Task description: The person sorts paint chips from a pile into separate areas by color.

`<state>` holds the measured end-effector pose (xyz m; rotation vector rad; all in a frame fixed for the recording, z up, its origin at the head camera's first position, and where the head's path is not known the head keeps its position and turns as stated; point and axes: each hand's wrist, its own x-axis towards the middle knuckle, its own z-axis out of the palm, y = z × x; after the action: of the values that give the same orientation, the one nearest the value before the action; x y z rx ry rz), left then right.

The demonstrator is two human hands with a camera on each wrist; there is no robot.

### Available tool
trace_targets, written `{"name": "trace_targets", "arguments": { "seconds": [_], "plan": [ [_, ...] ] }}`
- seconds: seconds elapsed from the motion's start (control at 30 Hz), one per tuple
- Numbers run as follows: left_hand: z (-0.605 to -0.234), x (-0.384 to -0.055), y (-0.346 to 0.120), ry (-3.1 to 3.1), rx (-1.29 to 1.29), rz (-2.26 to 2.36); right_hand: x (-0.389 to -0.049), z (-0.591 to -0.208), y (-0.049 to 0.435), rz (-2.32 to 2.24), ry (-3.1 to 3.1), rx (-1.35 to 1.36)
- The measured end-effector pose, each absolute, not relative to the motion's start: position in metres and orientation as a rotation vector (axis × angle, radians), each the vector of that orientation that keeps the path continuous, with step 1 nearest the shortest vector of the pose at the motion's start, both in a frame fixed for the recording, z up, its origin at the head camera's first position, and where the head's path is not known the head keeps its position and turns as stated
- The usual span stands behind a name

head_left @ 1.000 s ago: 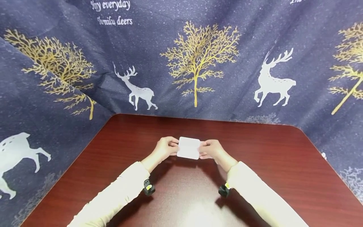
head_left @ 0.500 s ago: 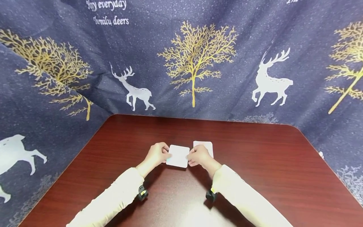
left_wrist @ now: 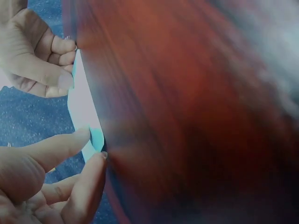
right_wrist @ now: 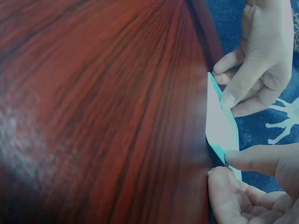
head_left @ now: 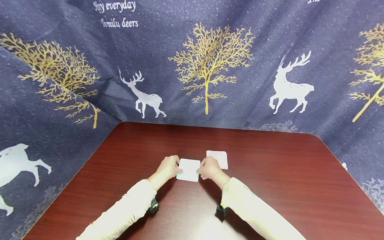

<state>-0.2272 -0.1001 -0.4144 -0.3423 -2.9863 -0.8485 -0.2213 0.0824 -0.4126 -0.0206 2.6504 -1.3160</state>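
Because it is pinched only at its two opposite side edges, the white card is left with most of its face uncovered, apparently so that it can be steered evenly from both ends. It is held in front of the person, over the middle of the table; whether the table is touched by it cannot be told. Its left edge is pinched between thumb and finger in the grip of the left hand, and its right edge is pinched likewise by the right hand. Just beyond the right hand, a second white card is laid on the table; its near left corner is hidden by that hand, which would stand in the way between the two cards. Black devices are worn at both wrists, below pale sleeves, apart from either card. Past the table's far edge, the background is filled by a printed blue cloth.
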Motion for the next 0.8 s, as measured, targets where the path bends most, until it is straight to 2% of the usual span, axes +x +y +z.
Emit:
{"name": "trace_targets", "arguments": {
  "seconds": [0.8],
  "plan": [
    [-0.403,-0.223,-0.094,-3.048,-0.303,-0.708,-0.218,-0.407,0.076,-1.039,2.848,-0.112]
  ]
}}
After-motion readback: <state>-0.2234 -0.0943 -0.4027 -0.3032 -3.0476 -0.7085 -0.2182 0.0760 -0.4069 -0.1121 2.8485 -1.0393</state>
